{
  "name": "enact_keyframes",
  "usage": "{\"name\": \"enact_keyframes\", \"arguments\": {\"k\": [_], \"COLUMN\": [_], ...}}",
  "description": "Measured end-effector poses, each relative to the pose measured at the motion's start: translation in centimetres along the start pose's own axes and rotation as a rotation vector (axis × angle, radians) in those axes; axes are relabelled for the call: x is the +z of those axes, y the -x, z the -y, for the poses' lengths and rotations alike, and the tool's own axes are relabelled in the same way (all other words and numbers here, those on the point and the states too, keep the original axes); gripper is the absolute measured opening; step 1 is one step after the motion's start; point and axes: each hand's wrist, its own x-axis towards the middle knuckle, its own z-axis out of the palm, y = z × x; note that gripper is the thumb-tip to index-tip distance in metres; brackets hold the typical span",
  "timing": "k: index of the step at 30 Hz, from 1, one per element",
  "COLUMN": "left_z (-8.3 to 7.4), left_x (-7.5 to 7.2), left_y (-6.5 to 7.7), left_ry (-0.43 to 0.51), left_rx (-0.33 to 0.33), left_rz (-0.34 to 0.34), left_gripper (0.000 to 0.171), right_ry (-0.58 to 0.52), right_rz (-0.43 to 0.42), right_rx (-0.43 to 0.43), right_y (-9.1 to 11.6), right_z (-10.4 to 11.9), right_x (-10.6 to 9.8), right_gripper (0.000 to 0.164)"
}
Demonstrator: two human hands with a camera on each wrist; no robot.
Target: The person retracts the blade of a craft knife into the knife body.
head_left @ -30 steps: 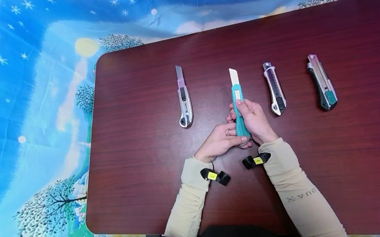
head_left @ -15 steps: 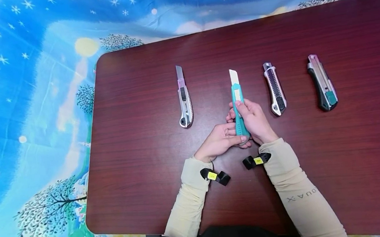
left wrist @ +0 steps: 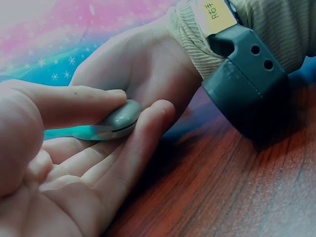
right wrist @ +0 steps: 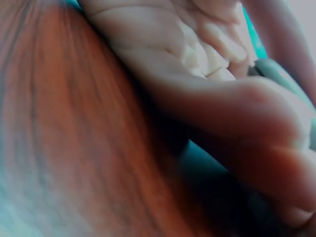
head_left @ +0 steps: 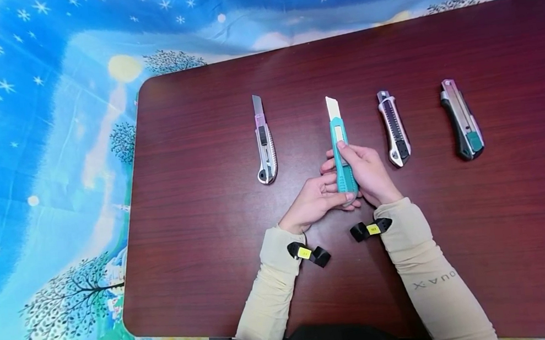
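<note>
Over the table, both hands hold a teal utility knife (head_left: pixel 346 180) with its blade pointing away from the person and extended. My right hand (head_left: pixel 367 174) grips the body, its thumb lying on the upper face below the pale slot and its fingers wrapped underneath. At the rear, my left hand (head_left: pixel 313 202) pinches the rounded grey end cap (left wrist: pixel 122 118) between thumb and fingers, as the left wrist view shows up close. In the right wrist view the grey cap and a strip of teal body show blurred behind fingers.
One silver utility knife (head_left: pixel 266 154), blade out, lies to the left. Right of the hands are a silver-and-black utility knife (head_left: pixel 395 129) and a black-and-grey one with a green slider (head_left: pixel 474 140). All rest on the dark red wooden table (head_left: pixel 196 200), before a printed cloth (head_left: pixel 64 131).
The teal knife's blade tip has shifted slightly left and away from the person, and my right hand and wrist have moved a little with it. The other knives stay put.
</note>
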Motion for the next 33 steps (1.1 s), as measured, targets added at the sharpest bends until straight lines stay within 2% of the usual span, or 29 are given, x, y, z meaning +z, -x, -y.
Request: {"name": "enact_keyframes", "arguments": {"k": [13, 20, 33], "left_z": [-0.19, -0.18, 0.27], "left_x": [0.14, 0.28, 0.11], "left_y": [0.08, 0.08, 0.01], "left_ry": [-0.009, -0.003, -0.037], "left_rx": [-0.029, -0.009, -0.001], "left_rz": [-0.053, -0.044, -0.023], "left_gripper": [0.027, 0.028, 0.027], "right_ry": [0.038, 0.025, -0.035], "right_rz": [-0.055, -0.077, -0.045], "right_rx": [0.000, 0.014, -0.039], "right_y": [-0.16, -0.08, 0.27], "right_z": [-0.30, -0.25, -0.01], "right_x": [0.31, 0.41, 0.57], "right_gripper": [0.060, 0.056, 0.042]}}
